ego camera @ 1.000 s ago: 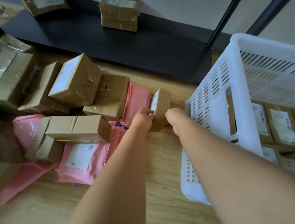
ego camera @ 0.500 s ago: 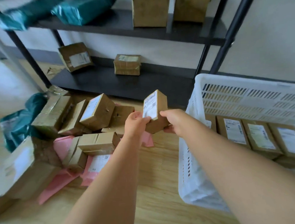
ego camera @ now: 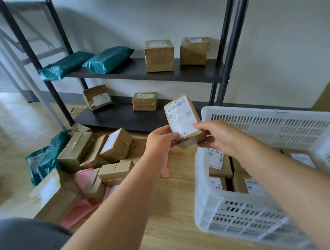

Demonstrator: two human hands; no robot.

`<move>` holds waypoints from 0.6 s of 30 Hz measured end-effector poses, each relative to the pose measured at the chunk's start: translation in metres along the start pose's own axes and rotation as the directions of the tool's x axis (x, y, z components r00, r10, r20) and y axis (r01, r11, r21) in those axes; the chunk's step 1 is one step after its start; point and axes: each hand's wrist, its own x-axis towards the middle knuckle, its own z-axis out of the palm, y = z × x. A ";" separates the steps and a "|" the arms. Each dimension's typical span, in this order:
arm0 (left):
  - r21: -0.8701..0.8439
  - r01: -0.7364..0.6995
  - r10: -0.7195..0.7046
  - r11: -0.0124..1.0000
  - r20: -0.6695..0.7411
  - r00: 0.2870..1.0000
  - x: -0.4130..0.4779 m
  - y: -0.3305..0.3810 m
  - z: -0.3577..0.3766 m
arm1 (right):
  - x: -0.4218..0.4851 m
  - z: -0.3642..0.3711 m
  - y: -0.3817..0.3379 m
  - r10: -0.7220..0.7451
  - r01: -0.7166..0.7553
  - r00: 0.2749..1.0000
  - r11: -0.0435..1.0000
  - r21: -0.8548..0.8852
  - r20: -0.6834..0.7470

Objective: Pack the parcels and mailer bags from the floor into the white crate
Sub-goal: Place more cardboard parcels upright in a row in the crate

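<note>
At the left of the wooden floor point(ego camera: 176, 228) lie green mailer bags point(ego camera: 46, 160). Just beside them, a heap of cardboard parcels point(ego camera: 116, 144) rests partly on pink mailer bags point(ego camera: 83, 177). Behind the heap stands a dark shelf rack point(ego camera: 135, 70) carrying more green bags and boxes. The left hand point(ego camera: 161, 138) pinches the lower left corner of a small parcel point(ego camera: 182, 118), thumb on its white label. The right hand point(ego camera: 217, 135) grips the lower right corner with curled fingers. The small parcel is held in the air, tilted with its label toward the camera, just beside the far left corner of the white crate point(ego camera: 263, 111). The crate stands on the floor at the right and holds labelled boxes point(ego camera: 222, 171) packed close together.
</note>
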 end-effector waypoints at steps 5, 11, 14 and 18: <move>0.137 -0.072 0.064 0.988 0.065 0.996 -0.010 0.002 0.030 | -0.017 -0.041 0.004 -0.035 0.039 0.999 0.991 -0.131 0.036; 0.314 -0.146 0.107 0.938 0.137 0.985 -0.008 -0.013 0.074 | -0.030 -0.097 0.009 0.026 -0.011 0.998 0.960 -0.281 0.050; 0.427 -0.118 0.052 0.897 0.163 0.985 -0.003 -0.022 0.099 | -0.027 -0.123 0.018 0.069 -0.058 0.997 0.928 -0.367 0.017; 0.536 -0.010 -0.098 0.844 0.172 0.980 0.012 -0.044 0.131 | -0.012 -0.147 0.051 0.151 -0.152 0.988 0.893 -0.424 -0.037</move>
